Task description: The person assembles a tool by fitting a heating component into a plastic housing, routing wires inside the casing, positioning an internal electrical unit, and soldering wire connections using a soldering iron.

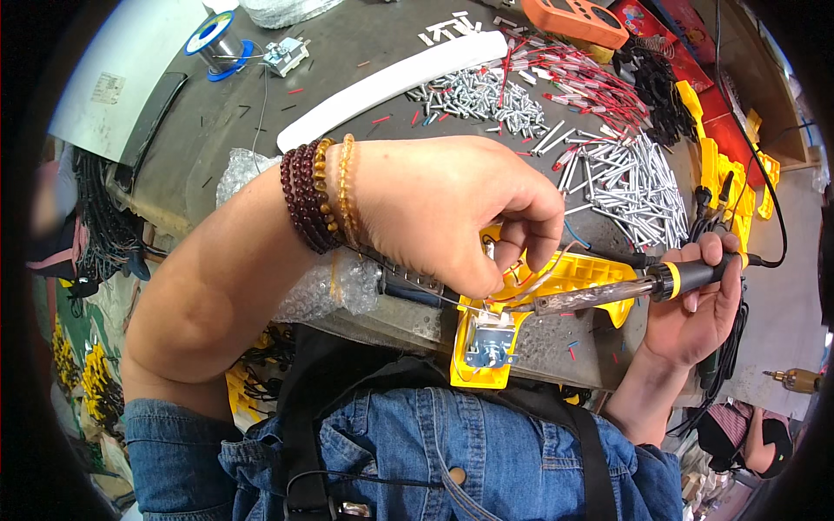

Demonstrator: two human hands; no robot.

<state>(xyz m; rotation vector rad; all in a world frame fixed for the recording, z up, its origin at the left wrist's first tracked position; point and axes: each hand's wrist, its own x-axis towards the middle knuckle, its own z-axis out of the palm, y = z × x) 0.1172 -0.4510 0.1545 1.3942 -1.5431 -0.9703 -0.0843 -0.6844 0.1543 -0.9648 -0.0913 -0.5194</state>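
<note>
My right hand (699,300) grips a soldering iron (599,295) by its black and yellow handle, with the tip pointing left. The tip meets the white top of a small blue and metal switch (493,340). That switch lies in a yellow plastic housing half (591,276) near the front edge of the bench. Over the housing, my left hand (452,208) is closed, thumb and fingers pinched among thin red and pale wires (521,276); what exactly it holds is hidden. A thin grey strand of solder (434,293) runs from under this hand toward the tip.
Piles of screws (638,187), red-wired parts (582,82) and a white curved strip (391,87) cover the far bench. A solder spool (217,48) stands far left. Bubble wrap (334,286) lies under my left forearm. Yellow housings (725,165) and black cables are right.
</note>
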